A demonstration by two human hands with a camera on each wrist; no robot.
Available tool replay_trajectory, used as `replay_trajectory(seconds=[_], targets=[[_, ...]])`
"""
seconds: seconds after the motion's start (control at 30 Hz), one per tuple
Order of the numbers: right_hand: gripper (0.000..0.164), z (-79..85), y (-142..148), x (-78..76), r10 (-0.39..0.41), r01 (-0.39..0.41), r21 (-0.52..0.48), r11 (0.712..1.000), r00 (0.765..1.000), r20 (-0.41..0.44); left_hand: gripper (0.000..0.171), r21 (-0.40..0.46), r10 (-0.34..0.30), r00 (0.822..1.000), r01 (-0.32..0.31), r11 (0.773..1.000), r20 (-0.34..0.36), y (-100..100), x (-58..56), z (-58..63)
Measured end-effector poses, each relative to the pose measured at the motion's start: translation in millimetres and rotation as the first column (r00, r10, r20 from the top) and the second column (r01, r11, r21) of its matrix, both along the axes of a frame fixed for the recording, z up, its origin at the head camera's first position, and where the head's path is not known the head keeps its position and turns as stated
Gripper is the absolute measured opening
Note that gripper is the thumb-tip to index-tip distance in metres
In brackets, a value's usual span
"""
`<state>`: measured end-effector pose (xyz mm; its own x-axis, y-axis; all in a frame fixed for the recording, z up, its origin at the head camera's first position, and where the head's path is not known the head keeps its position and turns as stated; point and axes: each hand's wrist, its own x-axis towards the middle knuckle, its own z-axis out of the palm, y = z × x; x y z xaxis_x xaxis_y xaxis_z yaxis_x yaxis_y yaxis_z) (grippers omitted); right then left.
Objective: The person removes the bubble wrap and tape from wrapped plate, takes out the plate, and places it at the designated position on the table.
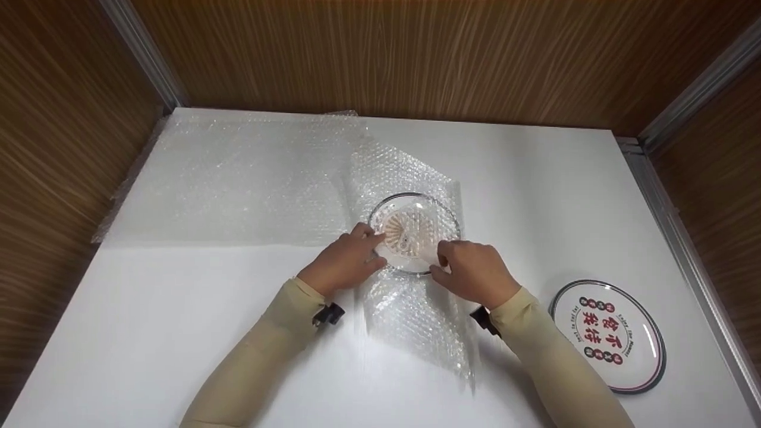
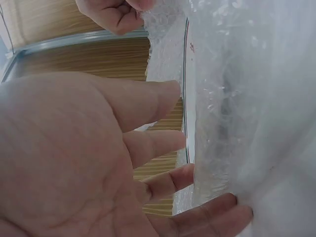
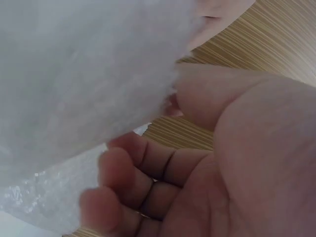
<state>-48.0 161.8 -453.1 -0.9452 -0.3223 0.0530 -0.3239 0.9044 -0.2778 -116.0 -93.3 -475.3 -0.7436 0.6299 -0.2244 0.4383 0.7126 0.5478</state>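
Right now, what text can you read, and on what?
"食不我待": big red characters, likely reading, on the plate at the right.
"Enjoy The Moment": same plate, curved beside them; last word soft.
Curved line on its opposite side: too blurred.
Signs in its small round badges: too small.
Small marks on the patterned plate in the middle: too small to read.
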Motion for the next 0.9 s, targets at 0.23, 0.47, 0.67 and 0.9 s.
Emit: replay_trajectory(seconds=[0.23,0.47,0.67,0.9], targets=[[0.018,-1.6,0.1,0.1,0.002,-0.003,0.016,1.0,1.0,0.008,0.034,0.107,0.143,0.984,-0.132,0.986,-0.106,7.3,2.3,0.8],[0.013,1.5,0.4,-0.5,-0.001,0.0,0.025,1.0,1.0,0.009,0.027,0.148,0.234,0.953,-0.208,0.967,-0.194,8.2,4.7,4.7],[0.013,8.5,3.9,-0.7,0.009,-0.009,0.011,1.0,1.0,0.011,0.025,0.139,0.204,0.94,-0.171,0.975,-0.274,1.5,2.7,8.1],[0.015,17.3,12.2,-1.1,-0.048,0.049,-0.02,0.999,0.998,0.03,0.025,0.072,0.098,0.936,-0.078,0.994,-0.339,-3.1,1.7,3.2]])
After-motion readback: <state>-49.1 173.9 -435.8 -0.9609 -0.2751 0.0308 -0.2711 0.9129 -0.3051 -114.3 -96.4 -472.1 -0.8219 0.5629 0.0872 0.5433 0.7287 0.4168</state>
